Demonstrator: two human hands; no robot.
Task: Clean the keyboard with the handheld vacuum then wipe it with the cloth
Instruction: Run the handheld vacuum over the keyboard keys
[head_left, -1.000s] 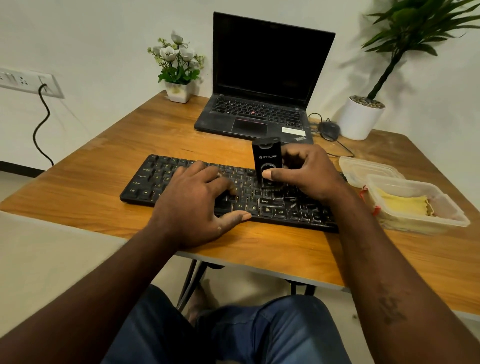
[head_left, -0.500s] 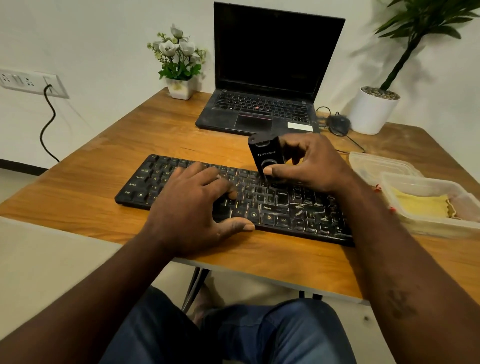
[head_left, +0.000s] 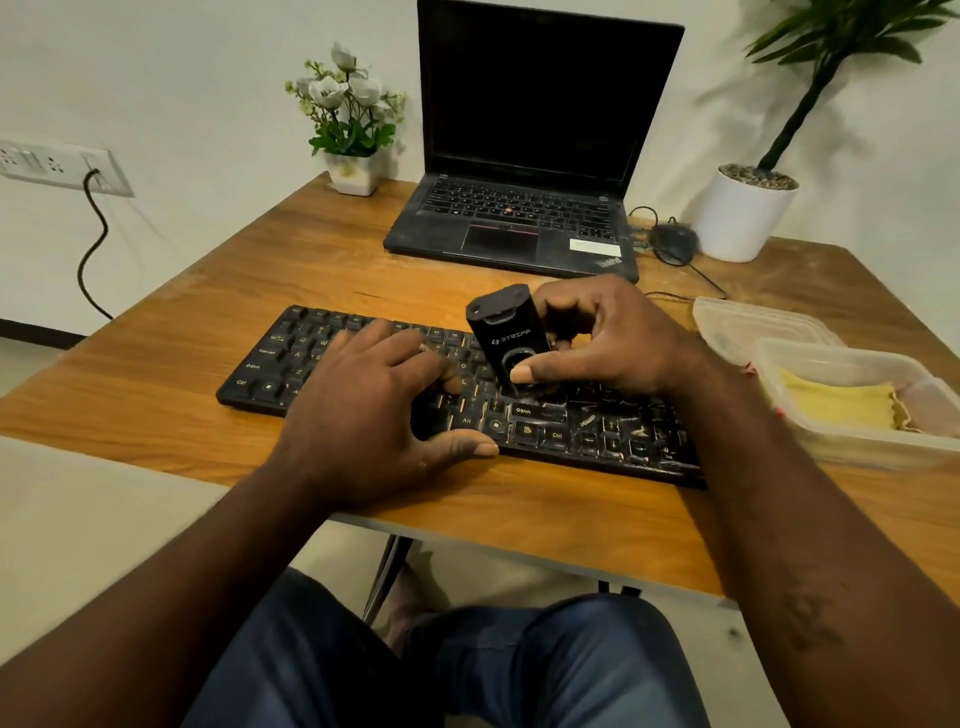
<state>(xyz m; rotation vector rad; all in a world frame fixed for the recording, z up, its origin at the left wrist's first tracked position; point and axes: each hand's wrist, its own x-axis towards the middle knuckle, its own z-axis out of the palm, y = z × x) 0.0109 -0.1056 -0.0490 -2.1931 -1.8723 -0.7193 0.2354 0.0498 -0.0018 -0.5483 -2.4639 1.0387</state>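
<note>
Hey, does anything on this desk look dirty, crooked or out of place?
Yes. Pale specks and streaks litter the right-hand keys of the keyboard, just beside the handheld vacuum that the right hand holds tilted there.

Wooden counter fills mid frame. Black keyboard lies near its front edge, ctr. Open laptop at back, upper ctr, w/ small flower pot to its L. Mouse and white plant pot upper R. Clear lid and clear tub at R edge, just beside each other.

Dim warm light, soft wall shadows, wide-angle bending at edges.
</note>
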